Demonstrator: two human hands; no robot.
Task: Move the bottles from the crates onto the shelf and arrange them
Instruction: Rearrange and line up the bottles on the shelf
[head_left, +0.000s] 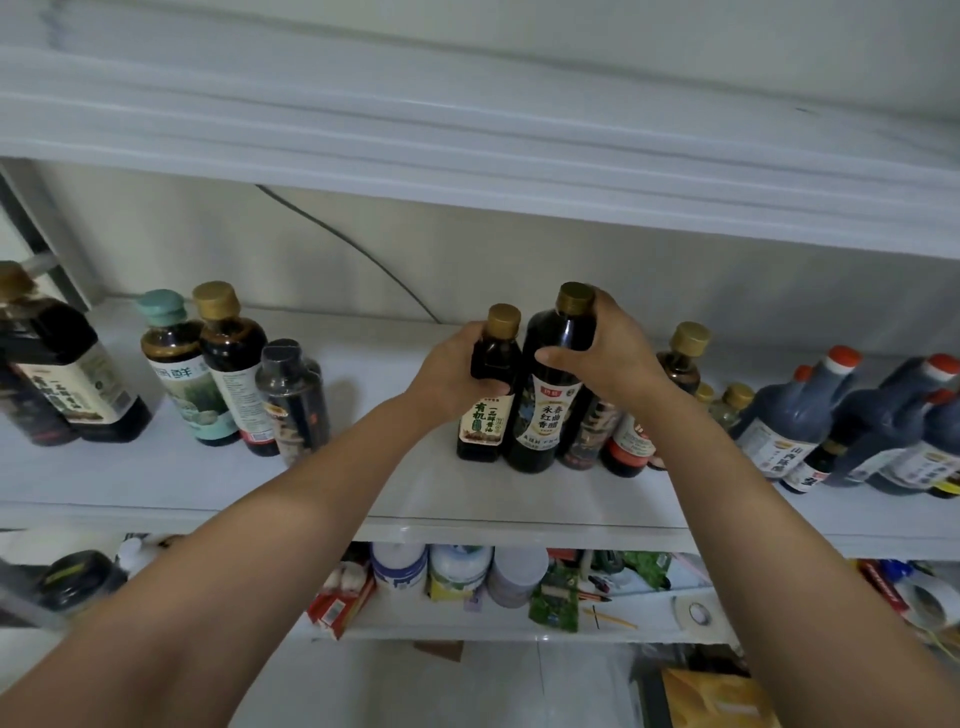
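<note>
1. As both bare arms reach up to the white shelf (415, 493), the left hand (457, 374) is wrapped round the shoulder of a small square bottle (483, 415) with a gold cap, fingers curled across its front just below the neck.
2. The right hand (602, 353) grips the neck of a taller dark bottle (550, 410), thumb on the front and fingers round the back, just under its gold cap.
3. Both held bottles stand upright at the middle of the shelf board, side by side and touching or very nearly so, with their labels facing the camera.
4. Just to the right of the taller one, partly hidden by the right wrist, stand red-labelled bottles (631, 441) and a gold-capped bottle (683, 358).
5. Further right, a cluster of dark red-capped jugs (800, 410) crowds the end of the shelf.
6. Well apart to the left stand a large dark jug (67, 374), a teal-capped bottle (182, 374), a brown bottle (234, 358) with a gold cap and a black-capped bottle (293, 400).
7. Below, the lower shelf (467, 623) holds white tubs (457, 571), packets and a tape roll (693, 613).
</note>
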